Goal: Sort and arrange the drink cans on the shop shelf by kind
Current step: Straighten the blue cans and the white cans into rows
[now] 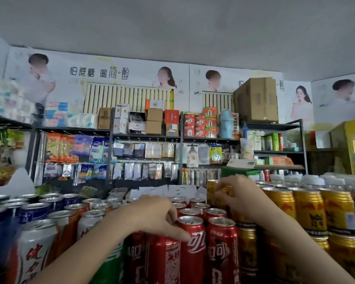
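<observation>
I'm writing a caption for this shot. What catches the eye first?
Two bare arms reach in from below: the left hand grips a red cola can at centre, and the right hand pinches a gold can behind. Gold energy-drink cans crowd the right, white-and-red cans the left.

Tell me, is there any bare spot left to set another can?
Hardly: red cans, gold cans, orange cans and blue cans stand packed together. Any gap under the left hand or right hand is hidden.
</observation>
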### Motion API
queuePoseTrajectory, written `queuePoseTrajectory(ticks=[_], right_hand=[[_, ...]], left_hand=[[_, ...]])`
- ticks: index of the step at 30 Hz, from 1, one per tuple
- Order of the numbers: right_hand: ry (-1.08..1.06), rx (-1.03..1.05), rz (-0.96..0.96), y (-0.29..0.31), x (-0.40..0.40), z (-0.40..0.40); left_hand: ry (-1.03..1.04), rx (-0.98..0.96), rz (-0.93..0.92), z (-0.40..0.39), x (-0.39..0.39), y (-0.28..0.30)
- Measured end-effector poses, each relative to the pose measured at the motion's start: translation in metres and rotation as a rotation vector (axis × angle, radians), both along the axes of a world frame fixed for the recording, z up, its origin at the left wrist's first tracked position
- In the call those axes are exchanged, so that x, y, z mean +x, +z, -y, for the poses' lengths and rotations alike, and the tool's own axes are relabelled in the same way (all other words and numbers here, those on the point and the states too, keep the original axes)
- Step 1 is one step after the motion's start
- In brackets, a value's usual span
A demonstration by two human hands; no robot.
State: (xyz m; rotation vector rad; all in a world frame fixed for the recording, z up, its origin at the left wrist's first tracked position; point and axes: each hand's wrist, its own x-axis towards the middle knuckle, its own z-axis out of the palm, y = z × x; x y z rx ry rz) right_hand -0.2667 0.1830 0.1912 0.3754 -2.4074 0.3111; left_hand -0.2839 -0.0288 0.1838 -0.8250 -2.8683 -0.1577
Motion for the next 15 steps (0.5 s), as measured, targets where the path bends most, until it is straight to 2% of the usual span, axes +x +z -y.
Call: queuePoseTrajectory(ticks=[2, 4, 9, 12, 15], right_hand=[[-0.015, 0.113, 0.136, 0.012, -0.027, 0.007], [-0.028, 0.211, 0.300, 0.015, -0.057, 0.014], [-0.081, 0.391, 0.560, 0.019, -0.102, 0.024], [-0.107, 0.519, 0.635, 0.021, -0.117, 0.029], [-0.142, 0.584, 0.625, 0.020, -0.125, 0.038]], left_hand=[[-0.039, 0.109, 0.030, 0.003, -0.010, 0.011], [-0.051, 0.125, 0.011, 0.000, -0.027, 0.021], [-0.044, -0.113, 0.030, -0.023, -0.058, 0.023], [-0.055, -0.185, 0.026, -0.026, -0.068, 0.016], [-0.025, -0.214, 0.019, -0.024, -0.072, 0.011]])
